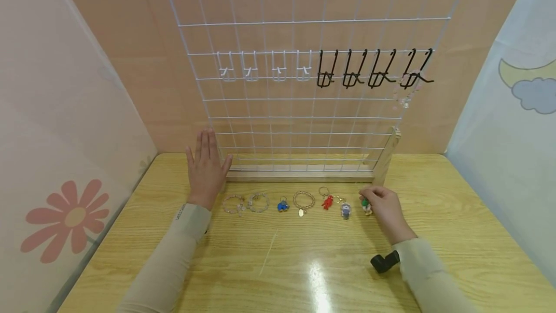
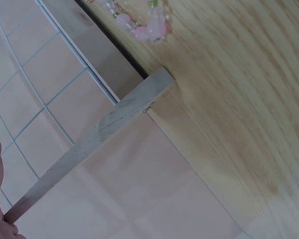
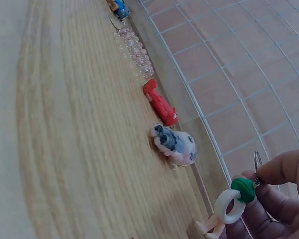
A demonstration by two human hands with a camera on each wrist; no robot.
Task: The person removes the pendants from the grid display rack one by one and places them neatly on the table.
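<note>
In my right hand I pinch the metal ring of a keychain with a green top and a white ring-shaped figure, just over the table near the rack's right foot. My left hand, fingers straight, rests against the left wooden upright of the white wire grid rack. Closest to the right hand lies a grey-and-white figure keychain, then a red figure keychain. Beside the left hand lies a pink bead bracelet.
More items lie in the row: a pale bracelet, a blue figure keychain and a gold-toned bracelet. White hooks and black hooks hang on the grid. A pink bracelet hangs from the rightmost black hook.
</note>
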